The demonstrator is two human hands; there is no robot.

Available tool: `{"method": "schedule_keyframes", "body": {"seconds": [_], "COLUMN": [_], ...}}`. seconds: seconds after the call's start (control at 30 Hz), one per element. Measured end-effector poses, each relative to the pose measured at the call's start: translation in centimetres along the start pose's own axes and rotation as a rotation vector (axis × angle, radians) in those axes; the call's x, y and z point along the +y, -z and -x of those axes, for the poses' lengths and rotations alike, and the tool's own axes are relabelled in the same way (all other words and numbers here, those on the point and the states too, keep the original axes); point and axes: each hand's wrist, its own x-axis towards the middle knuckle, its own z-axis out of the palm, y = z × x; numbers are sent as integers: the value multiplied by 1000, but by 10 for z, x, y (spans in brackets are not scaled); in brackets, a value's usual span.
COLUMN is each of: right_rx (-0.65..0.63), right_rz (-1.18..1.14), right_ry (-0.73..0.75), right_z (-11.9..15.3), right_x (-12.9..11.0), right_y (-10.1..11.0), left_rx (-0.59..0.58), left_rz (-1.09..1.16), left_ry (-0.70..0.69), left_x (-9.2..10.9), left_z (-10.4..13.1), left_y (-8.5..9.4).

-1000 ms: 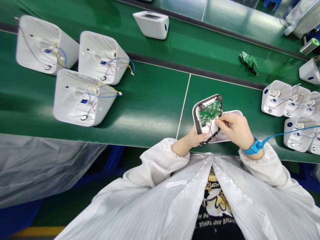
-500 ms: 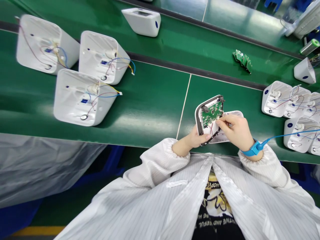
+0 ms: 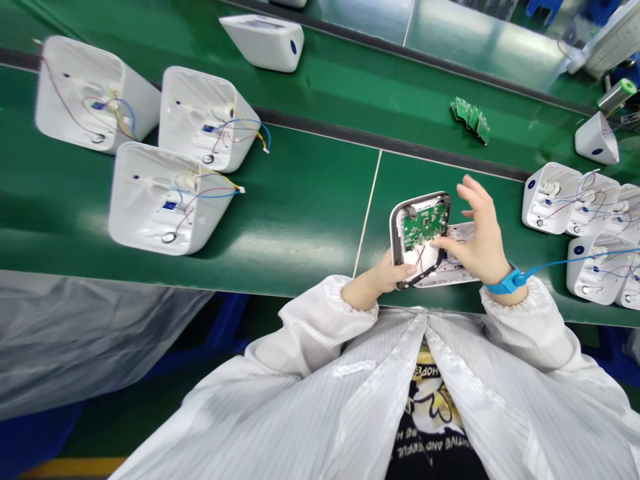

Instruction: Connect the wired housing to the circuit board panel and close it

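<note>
My left hand (image 3: 387,275) grips the lower left edge of a white plastic cover (image 3: 413,259) with a dark rim, holding it tilted above the bench. Inside the cover sits a green circuit board (image 3: 425,223), and thin red and black wires come from its lower side. My right hand (image 3: 480,233) is open, its fingers spread and raised, while the thumb tip touches or nearly touches the board's lower right edge. A blue wrist strap (image 3: 506,281) with a cord is on my right wrist. Behind the held cover a second white cover (image 3: 461,272) lies on the bench, partly hidden.
On the left stand three white housings (image 3: 150,227) with loose wires. Several more housings (image 3: 553,197) are grouped at the right. Beyond a dark rail, the green belt (image 3: 360,87) carries a white housing (image 3: 270,43) and a small stack of circuit boards (image 3: 470,119).
My right fingers have opened and lifted away from the board's edge, with the thumb staying near it. The held cover is turned slightly. Items on the far belt have shifted left.
</note>
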Motion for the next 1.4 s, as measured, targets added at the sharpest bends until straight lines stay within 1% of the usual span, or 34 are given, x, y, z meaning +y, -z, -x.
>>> {"method": "schedule_keyframes", "body": {"seconds": [0.07, 0.1, 0.17, 0.23, 0.3, 0.33, 0.4, 0.43, 0.5, 0.53, 0.57, 0.6, 0.63, 0.67, 0.7, 0.73, 0.77, 0.83, 0.87, 0.93, 1.0, 1.03, 1.07, 1.1, 1.17, 1.23, 1.27, 1.33, 1.4], "right_rx": [-126, -169, -179, -137, -115, -113, -114, -112, -82, -50, -16, 18, 35, 20, -27, -96, -171, -303, -341, -341, -268, -231, -219, -246, -393, -548, -584, -587, -565], "right_rz": [-19, -20, -16, -10, -20, -37, -102, -147, -229, -262, -286, -292, -267, -207, -116, -10, 96, 243, 279, 313, 316, 311, 309, 315, 364, 443, 476, 509, 505], "right_ry": [128, 177, 242, 262, 246, 214, 99, 31, -80, -93, -68, -14, 56, 126, 187, 238, 281, 374, 422, 462, 388, 312, 221, 128, 5, -15, 1, 48, 84], "right_z": [-4, -5, -6, -6, -4, -3, 0, 3, 9, 13, 16, 19, 21, 23, 24, 24, 23, 20, 17, 8, -4, -10, -15, -20, -26, -27, -26, -22, -16], "right_x": [6, 8, 9, 8, 7, 6, 6, 6, 7, 7, 7, 6, 4, 2, -2, -5, -9, -16, -18, -16, -7, 0, 7, 13, 21, 22, 21, 16, 10], "right_y": [3, 4, 5, 4, 3, 2, 1, 1, 1, 1, 1, 1, 1, 0, -1, -3, -4, -5, -4, 2, 13, 18, 22, 23, 19, 8, 2, -7, -9], "left_rx": [-45, -55, -47, -32, -34, -39, -49, -65, -126, -154, -156, -128, -59, -1, 21, 7, -43, -148, -168, -143, -87, -55, -26, -5, 1, -25, -35, -17, 17], "left_rz": [-43, -58, -72, -76, -79, -77, -88, -111, -226, -308, -397, -480, -547, -634, -741, -862, -992, -1189, -1240, -1280, -1286, -1285, -1276, -1254, -1160, -1037, -987, -926, -883], "left_ry": [-7, -17, -38, -40, -17, -5, -7, -31, -115, -182, -247, -307, -358, -355, -322, -263, -189, -85, -71, -128, -257, -331, -399, -456, -538, -592, -604, -598, -561], "left_x": [1, 1, 0, -2, -4, -3, 1, 6, 20, 29, 38, 48, 57, 65, 71, 74, 75, 71, 67, 57, 46, 42, 37, 33, 25, 17, 13, 6, 1], "left_z": [-1, -2, -2, -1, 0, 0, -1, -3, -6, -8, -9, -11, -13, -14, -15, -16, -17, -19, -19, -19, -19, -19, -20, -21, -24, -28, -29, -31, -30], "left_y": [2, 3, 5, 5, 5, 5, 7, 9, 17, 21, 25, 28, 29, 28, 25, 20, 15, 2, -2, -5, -1, 3, 7, 10, 14, 13, 12, 11, 11]}}
